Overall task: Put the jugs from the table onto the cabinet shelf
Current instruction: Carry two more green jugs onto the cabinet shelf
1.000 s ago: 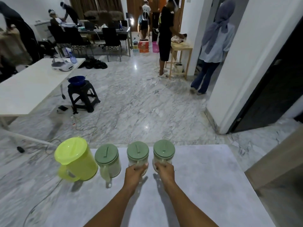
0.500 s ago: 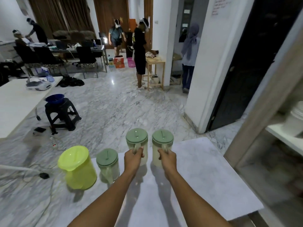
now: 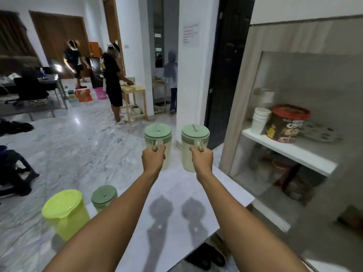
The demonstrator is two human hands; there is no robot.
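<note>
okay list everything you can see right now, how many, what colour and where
Held jugs: 2, pale with sage-green lids, lifted above the table, one in the left hand, one in the right hand.
Small jug: 1, sage-green lid, on the table's left part.
Large jug: 1, lime yellow-green, at the table's left edge.
Table: 1, white.
Cabinet shelf: 1, white, on the right.
Cup stack: 1, white, on the shelf.
Tub: 1, brown with red lid, beside the cups.
Sandals: dark, on the floor under the table edge.
People: several, far across the room.
Left hand: grip on a jug handle.
Right hand: grip on a jug handle.
</note>
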